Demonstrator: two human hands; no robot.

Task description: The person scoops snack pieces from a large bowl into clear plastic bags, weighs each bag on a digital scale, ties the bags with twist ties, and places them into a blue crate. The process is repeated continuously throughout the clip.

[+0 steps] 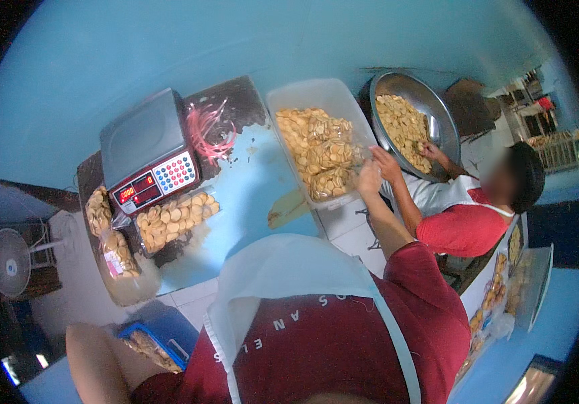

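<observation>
My right hand (pixel 370 178) is closed at the right rim of a translucent plastic bin (pixel 319 91), on what looks like the gathered neck of a clear bag. Beneath it, several clear plastic bags of round, flat crackers (pixel 332 154) lie on loose crackers (pixel 289 123) in the bin. A co-worker's hand (pixel 386 164) is right beside mine, nearly touching, so the fingers partly overlap in view. My left hand is out of view; only the bare left arm (pixel 92 358) shows at lower left.
A digital scale (pixel 143 136) stands on the blue-topped table (pixel 249 187), with pink ties (pixel 211 131) alongside. Filled cracker bags (pixel 173 219) lie before it. The co-worker's other hand (pixel 433 150) reaches into a metal basin (pixel 440 106) of crackers. A blue crate (pixel 176 348) sits below, a fan (pixel 11 262) further left.
</observation>
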